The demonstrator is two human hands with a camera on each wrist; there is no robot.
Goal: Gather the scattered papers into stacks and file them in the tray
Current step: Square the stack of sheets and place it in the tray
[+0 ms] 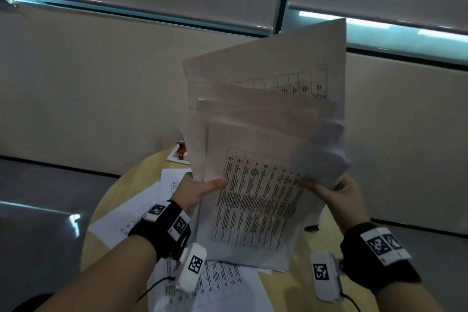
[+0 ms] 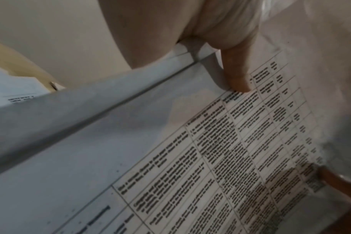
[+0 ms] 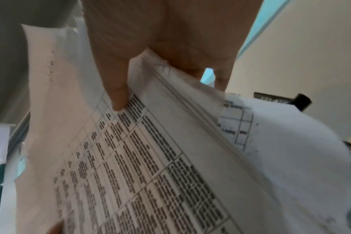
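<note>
I hold an uneven sheaf of printed papers (image 1: pixel 263 134) upright above a round wooden table (image 1: pixel 111 200). My left hand (image 1: pixel 202 189) grips its left edge, thumb pressed on the front sheet (image 2: pixel 238 82). My right hand (image 1: pixel 329 189) grips the right edge, thumb on the printed table (image 3: pixel 118 101), with the fingers behind the sheets. The sheets are fanned and stepped, with their top edges at different heights. More loose printed papers (image 1: pixel 141 210) lie on the table under my arms. A dark mesh tray (image 3: pixel 270 98) shows partly behind the papers in the right wrist view.
A small white card with a red and blue object (image 1: pixel 181 152) sits at the table's far edge. Beige wall panels (image 1: pixel 88 83) and blinds stand behind. A grey surface (image 1: pixel 38 210) lies to the left of the table.
</note>
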